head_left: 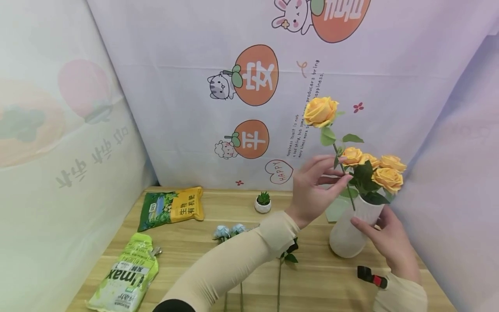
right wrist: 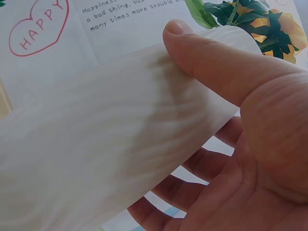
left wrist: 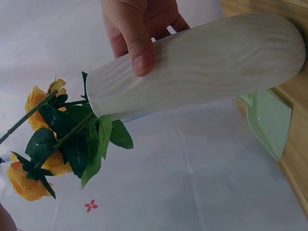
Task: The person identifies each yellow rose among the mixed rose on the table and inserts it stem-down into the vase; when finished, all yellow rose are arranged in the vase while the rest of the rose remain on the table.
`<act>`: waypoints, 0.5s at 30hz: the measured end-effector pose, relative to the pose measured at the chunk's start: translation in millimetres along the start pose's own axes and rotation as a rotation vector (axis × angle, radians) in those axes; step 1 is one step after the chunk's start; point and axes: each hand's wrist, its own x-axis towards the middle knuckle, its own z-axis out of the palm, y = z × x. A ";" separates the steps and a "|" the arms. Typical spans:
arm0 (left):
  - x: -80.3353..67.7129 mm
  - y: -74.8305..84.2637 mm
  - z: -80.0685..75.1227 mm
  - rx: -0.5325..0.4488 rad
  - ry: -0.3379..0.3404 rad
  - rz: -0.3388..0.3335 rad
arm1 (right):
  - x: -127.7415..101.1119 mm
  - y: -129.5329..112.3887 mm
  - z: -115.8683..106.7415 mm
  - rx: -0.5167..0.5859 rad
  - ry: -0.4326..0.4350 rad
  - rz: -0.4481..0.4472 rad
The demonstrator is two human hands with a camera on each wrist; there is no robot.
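Head view: the left hand (head_left: 315, 188) pinches the stem of a yellow rose (head_left: 320, 111) above the white vase (head_left: 352, 229). The right hand (head_left: 390, 240) wraps thumb and fingers round the vase, which stands at the right of the wooden table (head_left: 187, 255). Two fertiliser bags (head_left: 171, 208), a small potted plant (head_left: 263, 202) and blue flowers (head_left: 230, 230) lie on the table. Printed cloth (head_left: 175, 86) encloses the space.

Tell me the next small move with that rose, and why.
Probably lower the rose further: the left hand pinches its stem, whose tip is just at the white vase mouth, bloom high above the others, while the right hand steadies the vase.
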 end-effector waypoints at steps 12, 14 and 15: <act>-0.7 -11.4 26.3 0.041 0.083 0.065 | -1.1 0.7 -1.4 -0.023 0.007 -0.022; -3.1 -13.3 29.8 0.045 0.092 0.057 | -1.7 0.8 -0.9 -0.024 0.017 -0.033; -4.2 -14.3 31.5 0.044 0.096 0.053 | -2.0 0.8 -0.6 -0.023 0.021 -0.039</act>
